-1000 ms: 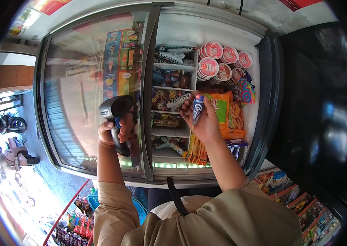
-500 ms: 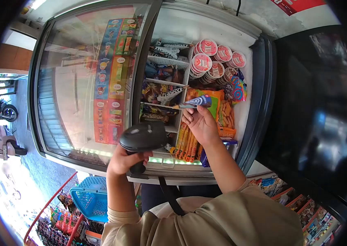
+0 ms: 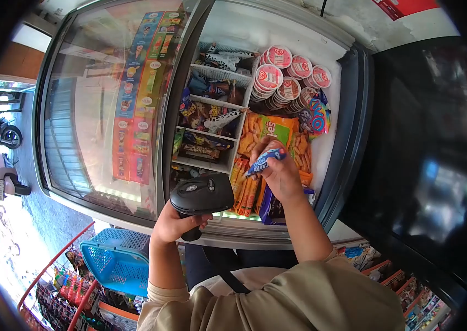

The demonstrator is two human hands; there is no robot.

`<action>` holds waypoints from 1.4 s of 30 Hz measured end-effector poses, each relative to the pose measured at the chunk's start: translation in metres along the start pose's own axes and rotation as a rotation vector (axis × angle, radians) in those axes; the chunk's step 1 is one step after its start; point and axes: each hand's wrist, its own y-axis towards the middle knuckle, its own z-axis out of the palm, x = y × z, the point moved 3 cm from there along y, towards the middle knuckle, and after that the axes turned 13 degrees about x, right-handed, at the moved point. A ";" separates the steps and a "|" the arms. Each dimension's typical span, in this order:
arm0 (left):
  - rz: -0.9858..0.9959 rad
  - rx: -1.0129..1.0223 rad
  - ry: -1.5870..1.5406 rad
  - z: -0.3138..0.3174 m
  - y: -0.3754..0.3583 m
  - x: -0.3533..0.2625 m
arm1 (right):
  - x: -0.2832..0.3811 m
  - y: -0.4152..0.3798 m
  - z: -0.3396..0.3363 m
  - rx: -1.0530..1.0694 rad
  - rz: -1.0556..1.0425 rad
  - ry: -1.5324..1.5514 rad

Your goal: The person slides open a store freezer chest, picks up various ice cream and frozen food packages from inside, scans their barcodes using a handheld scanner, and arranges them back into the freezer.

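Observation:
My left hand (image 3: 175, 223) is wrapped round the handle of a black handheld scanner (image 3: 203, 194), whose head points right. In my right hand (image 3: 280, 176) is a small blue and white ice cream cone (image 3: 265, 160), held between thumb and fingers with its tip toward the lower left. Both hands are over the open part of a chest freezer (image 3: 330, 138). Orange snack bags (image 3: 250, 132) lie below the cone, and stacked pink-lidded cups (image 3: 269, 77) stand farther back. White dividers (image 3: 219, 102) separate wrapped ice creams on the left.
A sliding glass lid (image 3: 90, 110) covers the freezer's left part. A blue basket (image 3: 115, 262) is at the lower left, beside red wire racks (image 3: 87, 298) with snacks. A large dark glossy panel (image 3: 415, 165) stands on the right. Motorbikes (image 3: 1, 179) are outside at the far left.
My right hand has moved lower and turned the cone, so its tip now points more downward. The scanner has shifted slightly right and down, still in my left hand.

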 end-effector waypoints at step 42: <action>0.141 -0.282 0.193 0.016 -0.002 0.014 | 0.036 -0.012 -0.015 0.127 -0.131 -0.513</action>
